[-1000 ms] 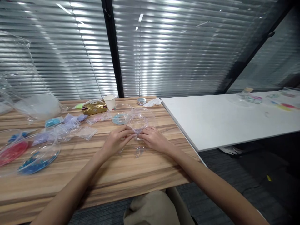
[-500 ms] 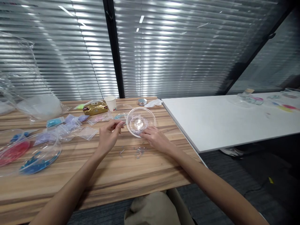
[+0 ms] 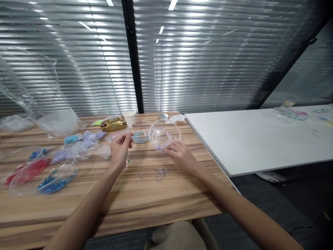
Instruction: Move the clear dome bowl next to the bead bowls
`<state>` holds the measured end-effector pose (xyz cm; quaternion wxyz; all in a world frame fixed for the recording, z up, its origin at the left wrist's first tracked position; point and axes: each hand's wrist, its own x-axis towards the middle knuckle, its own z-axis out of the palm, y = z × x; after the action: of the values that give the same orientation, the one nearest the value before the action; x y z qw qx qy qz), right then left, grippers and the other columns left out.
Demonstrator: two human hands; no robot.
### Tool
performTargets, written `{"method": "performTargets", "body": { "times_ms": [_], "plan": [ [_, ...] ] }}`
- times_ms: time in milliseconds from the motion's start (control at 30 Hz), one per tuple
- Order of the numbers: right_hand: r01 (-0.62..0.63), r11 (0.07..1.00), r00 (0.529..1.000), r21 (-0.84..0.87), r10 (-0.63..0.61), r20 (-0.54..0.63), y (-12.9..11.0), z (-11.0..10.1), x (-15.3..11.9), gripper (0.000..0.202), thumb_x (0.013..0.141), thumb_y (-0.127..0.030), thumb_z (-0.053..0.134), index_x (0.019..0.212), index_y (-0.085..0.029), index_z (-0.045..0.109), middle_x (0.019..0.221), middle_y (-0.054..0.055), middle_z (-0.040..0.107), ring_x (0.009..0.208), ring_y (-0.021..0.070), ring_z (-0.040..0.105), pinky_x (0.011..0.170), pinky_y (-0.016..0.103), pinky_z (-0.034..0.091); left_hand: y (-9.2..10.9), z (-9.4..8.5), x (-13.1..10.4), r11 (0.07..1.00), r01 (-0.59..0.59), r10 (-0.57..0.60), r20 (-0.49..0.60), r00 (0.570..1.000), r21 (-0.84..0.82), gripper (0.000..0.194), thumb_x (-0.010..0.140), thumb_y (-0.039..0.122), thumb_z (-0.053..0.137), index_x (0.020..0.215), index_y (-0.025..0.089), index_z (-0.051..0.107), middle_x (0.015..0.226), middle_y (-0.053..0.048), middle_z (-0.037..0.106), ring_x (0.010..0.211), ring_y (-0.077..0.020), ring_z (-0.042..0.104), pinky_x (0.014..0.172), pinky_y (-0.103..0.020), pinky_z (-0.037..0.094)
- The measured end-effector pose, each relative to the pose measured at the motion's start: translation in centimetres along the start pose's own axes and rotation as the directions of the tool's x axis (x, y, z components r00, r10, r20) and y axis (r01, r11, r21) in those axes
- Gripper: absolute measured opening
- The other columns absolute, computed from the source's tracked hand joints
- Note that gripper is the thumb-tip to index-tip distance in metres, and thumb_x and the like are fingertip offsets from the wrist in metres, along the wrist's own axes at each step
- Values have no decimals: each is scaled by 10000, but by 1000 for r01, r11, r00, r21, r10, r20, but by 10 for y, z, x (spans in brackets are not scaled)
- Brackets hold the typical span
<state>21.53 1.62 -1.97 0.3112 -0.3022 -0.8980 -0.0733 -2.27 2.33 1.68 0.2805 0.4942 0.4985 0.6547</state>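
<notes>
My left hand [image 3: 120, 147] is raised over the table with thumb and forefinger pinched together. What the pinch holds is too small to make out. A tiny blue bead [image 3: 128, 161] shows just below it; I cannot tell whether it hangs or lies on the wood. My right hand [image 3: 179, 153] has its fingers closed on the near rim of a clear plastic bowl [image 3: 160, 136], which looks tilted toward me and holds pale, clear bits. Behind, a second clear bowl [image 3: 141, 137] contains light blue pieces. Several thin clear bits [image 3: 161, 173] lie on the table before me.
On the left are clear bowls with red pieces [image 3: 32, 170] and blue beads [image 3: 56, 182], plus small bags [image 3: 87, 144]. Farther back stand a gold packet [image 3: 113, 124], a paper cup [image 3: 129, 119], a round tin [image 3: 163, 116] and a tissue [image 3: 177, 118]. A white table [image 3: 249, 142] adjoins at right.
The view has shifted, so everything sits farther right. The bowl at my right hand has risen slightly against the table. More of the light blue bowl and a blue bead below my left hand now show.
</notes>
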Motion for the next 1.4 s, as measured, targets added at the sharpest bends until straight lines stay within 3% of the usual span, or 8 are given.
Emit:
{"method": "performTargets", "body": {
  "times_ms": [233, 467, 600, 700, 800, 933, 1133, 1400],
  "plan": [
    [40, 996, 994, -74, -48, -103, 3, -1, 0, 331, 836, 15, 423, 986, -173, 649, 868, 55, 652, 899, 198, 495, 938, 435, 361, -6, -2, 2, 999, 50, -49, -12, 999, 5, 300, 707, 418, 620, 733, 120, 646, 567, 25, 494, 477, -73, 411, 462, -196, 319],
    [185, 981, 982, -50, -187, -29, -3, 8, -1, 192, 903, -119, 483, 997, -179, 639, 929, 50, 656, 961, 184, 514, 969, 406, 376, -12, -4, 2, 998, 60, -59, 74, 996, -9, 328, 740, 444, 606, 767, 121, 658, 624, -6, 546, 530, -92, 450, 488, -201, 358],
    [221, 973, 974, -69, -224, -36, -6, 6, 1, 173, 913, -143, 476, 979, -151, 636, 953, 56, 656, 968, 184, 515, 994, 413, 374, -9, -4, -2, 999, -20, 24, 173, 985, -25, 437, 837, 516, 453, 957, 143, 648, 876, -73, 618, 791, -169, 546, 638, -254, 436],
    [272, 958, 958, -90, -279, -71, -9, 4, 4, 178, 918, -140, 465, 950, -137, 640, 915, 48, 661, 961, 181, 527, 1009, 402, 381, -6, -1, -8, 999, -32, 29, 279, 960, 7, 448, 867, 519, 425, 1130, 191, 580, 1175, -77, 576, 1087, -223, 505, 859, -310, 420],
    [304, 947, 944, -106, -315, -97, -12, 4, 5, 183, 919, -130, 461, 936, -139, 642, 898, 39, 663, 963, 177, 542, 1032, 402, 376, -7, 3, -14, 998, 66, -53, 375, 925, -22, 509, 866, 531, 458, 1262, 214, 487, 1335, -79, 477, 1212, -260, 432, 948, -346, 376],
    [264, 959, 951, -101, -276, -137, -12, 7, 2, 176, 910, -115, 471, 963, -144, 637, 948, 52, 664, 1020, 185, 542, 1050, 441, 365, -12, 7, -16, 966, 242, -175, 462, 869, -89, 625, 849, 593, 456, 1339, 209, 411, 1322, -119, 479, 1038, -267, 553, 837, -369, 444],
    [124, 987, 965, -98, -143, -219, -14, 2, 2, 271, 866, -53, 462, 1067, -161, 607, 1274, 118, 531, 1255, 232, 391, 1054, 516, 348, -8, 7, -13, 875, 431, -317, 411, 855, -222, 537, 889, 551, 421, 1307, 214, 437, 1283, -102, 511, 922, -212, 604, 732, -302, 493],
    [70, 992, 957, -101, -95, -274, -17, -4, 4, 475, 835, -31, 450, 1281, -192, 481, 1405, 125, 394, 1305, 245, 340, 1023, 462, 393, 2, 2, -9, 730, 616, -469, 439, 766, -296, 499, 958, 477, 252, 1294, 147, 415, 1172, -146, 570, 816, -215, 648, 666, -338, 534]
  ]
}}
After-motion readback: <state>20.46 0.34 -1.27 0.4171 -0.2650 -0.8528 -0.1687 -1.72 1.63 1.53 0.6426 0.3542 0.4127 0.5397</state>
